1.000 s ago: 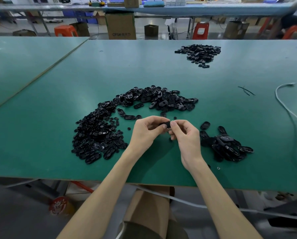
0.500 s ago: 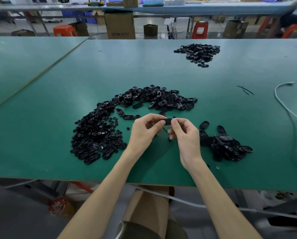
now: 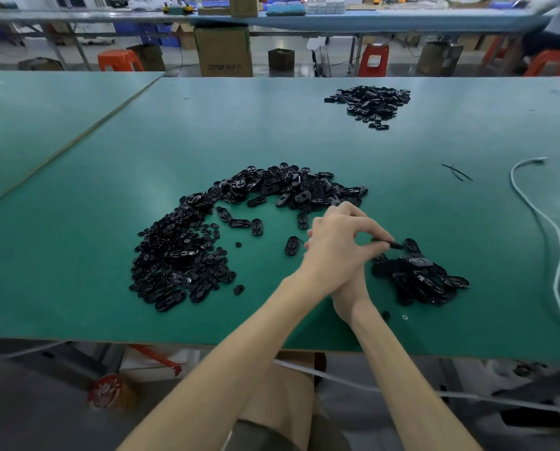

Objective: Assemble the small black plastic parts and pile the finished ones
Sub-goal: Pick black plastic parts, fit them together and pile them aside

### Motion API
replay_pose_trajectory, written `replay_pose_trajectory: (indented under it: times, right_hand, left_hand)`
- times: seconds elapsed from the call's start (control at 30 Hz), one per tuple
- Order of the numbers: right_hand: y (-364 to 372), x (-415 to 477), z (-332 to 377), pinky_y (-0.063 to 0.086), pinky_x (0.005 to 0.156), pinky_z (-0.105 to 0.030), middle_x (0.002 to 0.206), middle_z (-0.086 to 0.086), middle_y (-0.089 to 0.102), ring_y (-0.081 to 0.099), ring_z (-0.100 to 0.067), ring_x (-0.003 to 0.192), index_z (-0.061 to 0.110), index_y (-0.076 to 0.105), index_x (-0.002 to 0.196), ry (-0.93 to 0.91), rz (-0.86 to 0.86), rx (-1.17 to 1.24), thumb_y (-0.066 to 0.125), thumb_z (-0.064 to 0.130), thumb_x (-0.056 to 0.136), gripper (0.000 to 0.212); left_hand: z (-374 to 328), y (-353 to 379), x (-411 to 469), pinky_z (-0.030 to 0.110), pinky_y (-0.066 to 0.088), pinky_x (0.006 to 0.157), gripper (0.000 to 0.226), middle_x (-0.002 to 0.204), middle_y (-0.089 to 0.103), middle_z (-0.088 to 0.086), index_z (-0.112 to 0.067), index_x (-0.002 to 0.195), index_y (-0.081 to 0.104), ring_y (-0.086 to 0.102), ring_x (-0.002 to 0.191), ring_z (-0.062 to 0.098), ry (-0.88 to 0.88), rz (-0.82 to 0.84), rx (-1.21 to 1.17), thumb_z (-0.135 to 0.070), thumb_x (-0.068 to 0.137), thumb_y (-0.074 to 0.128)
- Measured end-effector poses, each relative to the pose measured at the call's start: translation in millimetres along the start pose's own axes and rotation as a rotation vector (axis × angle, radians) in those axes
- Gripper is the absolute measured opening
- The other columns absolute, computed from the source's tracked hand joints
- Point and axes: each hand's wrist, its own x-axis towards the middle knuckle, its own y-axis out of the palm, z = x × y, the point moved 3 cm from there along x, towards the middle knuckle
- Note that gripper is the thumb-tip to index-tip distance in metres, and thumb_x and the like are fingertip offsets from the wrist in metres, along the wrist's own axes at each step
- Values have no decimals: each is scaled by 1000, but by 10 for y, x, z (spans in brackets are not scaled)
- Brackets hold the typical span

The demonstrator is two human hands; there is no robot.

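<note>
My left hand (image 3: 337, 242) reaches across to the right, its fingertips pinched on a small black assembled part (image 3: 395, 245) just above the near-right pile of finished parts (image 3: 418, 278). My right hand (image 3: 350, 296) lies under the left one and is mostly hidden; only its heel and wrist show. A big heap of small loose black parts (image 3: 181, 255) spreads at the left. Larger oval black shells (image 3: 291, 187) arc behind my hands. One oval shell (image 3: 292, 245) lies alone just left of my left hand.
Another pile of black parts (image 3: 369, 100) sits far back on the green table (image 3: 77, 222). A white cable (image 3: 551, 229) snakes down the right side, with thin black ties (image 3: 457, 172) near it. Boxes and orange stools stand beyond the far edge.
My hands were together at the centre, both holding one part. Now the left hand has swung right over the right hand, carrying the part to the near-right pile.
</note>
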Motion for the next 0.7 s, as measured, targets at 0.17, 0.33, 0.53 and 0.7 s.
replay_pose_trajectory:
  times: [0.17, 0.33, 0.53, 0.7]
  right_hand:
    - [-79, 0, 230, 57, 76, -21, 103, -1, 50, 57, -10, 92, 14, 50, 114, -151, -83, 176, 40, 28, 100, 22]
    - [40, -18, 242, 55, 88, -38, 108, -8, 65, 60, -18, 99, 10, 60, 121, 52, -35, 434, 39, 21, 111, 26]
    - [28, 47, 170, 55, 65, -29, 84, -4, 74, 67, -8, 69, 8, 70, 105, 9, -128, 235, 60, 4, 101, 11]
    - [47, 59, 148, 53, 62, -22, 80, -2, 73, 66, -7, 67, 8, 69, 103, 0, -120, 253, 60, 3, 101, 11]
  left_hand:
    - [-30, 157, 93, 27, 28, 84, 21, 94, 73, -19, -41, 106, 78, 51, 94, 2, -11, 154, 175, -43, 86, 78]
    - [58, -79, 29, 39, 46, 101, 14, 101, 71, -14, -29, 106, 78, 62, 96, 9, -102, -30, -6, -28, 95, 69]
    - [609, -658, -65, 41, 41, 104, 22, 117, 61, 5, -17, 116, 67, 51, 117, 27, -396, -73, 456, -27, 96, 69]
    - [734, -744, -168, 42, 43, 101, 14, 104, 67, 1, -21, 98, 67, 58, 108, 25, -429, 19, 481, -34, 95, 72]
